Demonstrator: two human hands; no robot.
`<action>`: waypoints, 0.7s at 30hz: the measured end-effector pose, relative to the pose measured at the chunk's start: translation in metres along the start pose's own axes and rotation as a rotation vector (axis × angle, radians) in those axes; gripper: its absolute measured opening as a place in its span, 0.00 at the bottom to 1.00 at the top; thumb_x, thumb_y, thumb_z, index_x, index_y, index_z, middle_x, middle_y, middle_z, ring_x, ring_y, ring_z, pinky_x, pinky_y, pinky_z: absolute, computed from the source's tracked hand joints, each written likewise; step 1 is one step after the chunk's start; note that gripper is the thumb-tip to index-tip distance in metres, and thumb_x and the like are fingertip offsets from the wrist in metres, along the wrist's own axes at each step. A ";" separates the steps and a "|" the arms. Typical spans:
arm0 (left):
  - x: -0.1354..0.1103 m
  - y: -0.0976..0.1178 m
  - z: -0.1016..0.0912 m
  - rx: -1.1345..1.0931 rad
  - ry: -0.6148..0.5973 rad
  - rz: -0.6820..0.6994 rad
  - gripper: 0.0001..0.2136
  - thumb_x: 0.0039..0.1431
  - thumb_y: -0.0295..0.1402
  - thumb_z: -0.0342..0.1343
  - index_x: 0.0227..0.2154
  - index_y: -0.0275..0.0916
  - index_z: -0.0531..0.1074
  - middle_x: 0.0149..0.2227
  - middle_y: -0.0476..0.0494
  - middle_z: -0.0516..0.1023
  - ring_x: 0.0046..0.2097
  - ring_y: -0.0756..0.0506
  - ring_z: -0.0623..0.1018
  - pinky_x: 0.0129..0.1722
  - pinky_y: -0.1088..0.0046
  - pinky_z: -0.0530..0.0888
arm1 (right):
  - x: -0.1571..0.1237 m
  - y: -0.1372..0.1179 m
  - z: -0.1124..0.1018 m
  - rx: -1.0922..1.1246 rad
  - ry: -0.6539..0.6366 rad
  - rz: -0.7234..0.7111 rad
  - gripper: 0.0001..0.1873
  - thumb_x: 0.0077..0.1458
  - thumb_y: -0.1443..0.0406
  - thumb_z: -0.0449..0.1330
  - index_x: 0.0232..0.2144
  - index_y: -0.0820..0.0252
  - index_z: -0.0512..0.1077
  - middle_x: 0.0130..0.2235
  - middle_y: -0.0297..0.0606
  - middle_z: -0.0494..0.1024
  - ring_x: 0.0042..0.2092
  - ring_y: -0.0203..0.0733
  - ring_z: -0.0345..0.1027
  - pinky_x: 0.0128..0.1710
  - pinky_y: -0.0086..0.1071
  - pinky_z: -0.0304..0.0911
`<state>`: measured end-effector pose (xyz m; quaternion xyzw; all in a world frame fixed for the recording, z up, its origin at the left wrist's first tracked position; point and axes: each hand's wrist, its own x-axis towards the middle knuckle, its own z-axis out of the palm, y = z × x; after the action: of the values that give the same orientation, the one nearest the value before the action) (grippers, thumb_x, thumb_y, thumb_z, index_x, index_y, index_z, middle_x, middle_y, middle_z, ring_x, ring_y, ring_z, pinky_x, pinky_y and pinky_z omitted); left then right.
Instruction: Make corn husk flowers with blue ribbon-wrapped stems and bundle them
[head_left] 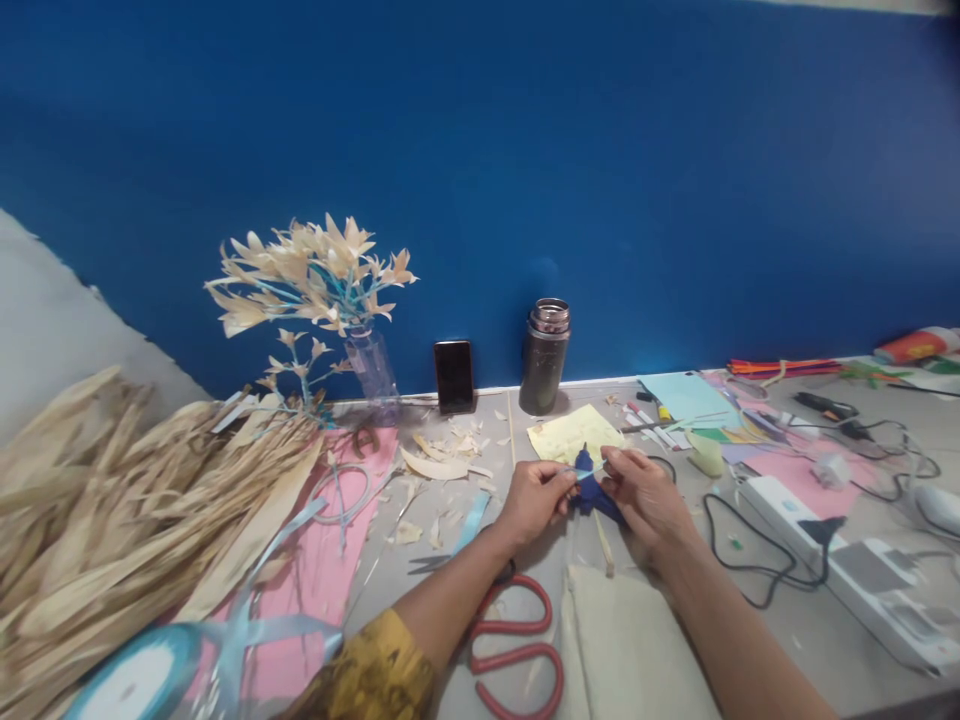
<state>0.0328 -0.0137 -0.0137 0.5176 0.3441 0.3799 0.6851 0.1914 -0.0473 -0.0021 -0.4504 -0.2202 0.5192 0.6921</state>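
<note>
I see a dark phone (454, 377) standing upright at the back of the bench (496, 405), close to the blue wall (480, 150). Right of it stands a dark flask (545, 360) (I catch the shine of its metal neck). Farther right, I have a white power strip (862, 595) lying aslant, a black plug (821, 530) on it, and a white adapter (831, 469) just beyond.

Craft workspace, dried husks (112, 510), ribbon spool (139, 680), scissors (514, 628)
</note>
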 end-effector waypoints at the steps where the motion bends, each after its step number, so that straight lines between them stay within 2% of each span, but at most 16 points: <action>1: -0.001 0.000 0.000 0.014 0.018 0.019 0.14 0.51 0.42 0.62 0.21 0.35 0.73 0.13 0.53 0.66 0.14 0.55 0.60 0.16 0.77 0.53 | 0.000 0.000 0.000 -0.005 0.013 -0.009 0.17 0.32 0.61 0.78 0.21 0.61 0.76 0.22 0.28 0.68 0.25 0.29 0.59 0.21 0.21 0.60; 6: -0.004 0.003 0.003 0.029 0.047 0.045 0.11 0.49 0.38 0.64 0.22 0.35 0.74 0.13 0.54 0.66 0.15 0.55 0.61 0.17 0.77 0.54 | 0.000 0.000 -0.003 -0.046 0.067 -0.034 0.20 0.33 0.60 0.78 0.16 0.61 0.71 0.19 0.25 0.65 0.21 0.27 0.55 0.17 0.22 0.55; 9: -0.003 0.002 0.004 -0.014 0.039 0.010 0.12 0.48 0.38 0.65 0.20 0.35 0.72 0.13 0.54 0.65 0.15 0.56 0.60 0.16 0.78 0.53 | 0.000 0.001 -0.003 -0.067 0.063 -0.021 0.18 0.36 0.59 0.77 0.18 0.61 0.72 0.19 0.27 0.67 0.21 0.29 0.58 0.18 0.23 0.58; 12: 0.001 0.000 0.002 -0.105 0.026 -0.055 0.14 0.47 0.41 0.65 0.22 0.36 0.69 0.13 0.56 0.62 0.15 0.56 0.57 0.16 0.79 0.51 | 0.000 0.001 -0.002 -0.073 0.030 0.002 0.17 0.39 0.56 0.75 0.26 0.62 0.77 0.25 0.32 0.74 0.24 0.32 0.63 0.20 0.25 0.60; 15: 0.007 -0.001 -0.004 -0.209 0.036 -0.089 0.18 0.42 0.44 0.67 0.24 0.37 0.68 0.17 0.56 0.63 0.17 0.57 0.56 0.15 0.80 0.49 | 0.000 0.000 -0.003 -0.074 0.000 0.003 0.21 0.38 0.57 0.75 0.34 0.62 0.79 0.29 0.36 0.77 0.24 0.31 0.62 0.19 0.24 0.58; 18: 0.012 -0.002 -0.011 -0.275 0.067 -0.086 0.20 0.40 0.45 0.69 0.24 0.36 0.67 0.18 0.56 0.62 0.18 0.58 0.56 0.15 0.81 0.48 | 0.001 -0.003 -0.005 -0.075 -0.011 -0.017 0.20 0.36 0.58 0.76 0.30 0.64 0.78 0.24 0.32 0.73 0.22 0.29 0.56 0.16 0.23 0.52; 21: 0.016 -0.005 -0.015 -0.308 0.084 -0.075 0.20 0.39 0.44 0.70 0.25 0.36 0.67 0.18 0.57 0.61 0.18 0.58 0.56 0.15 0.82 0.47 | 0.000 -0.007 -0.008 -0.070 -0.016 -0.034 0.18 0.40 0.56 0.74 0.26 0.62 0.75 0.18 0.26 0.65 0.18 0.26 0.48 0.14 0.21 0.45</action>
<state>0.0280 0.0060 -0.0227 0.3770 0.3294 0.4235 0.7550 0.2013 -0.0505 -0.0005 -0.4661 -0.2516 0.5029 0.6831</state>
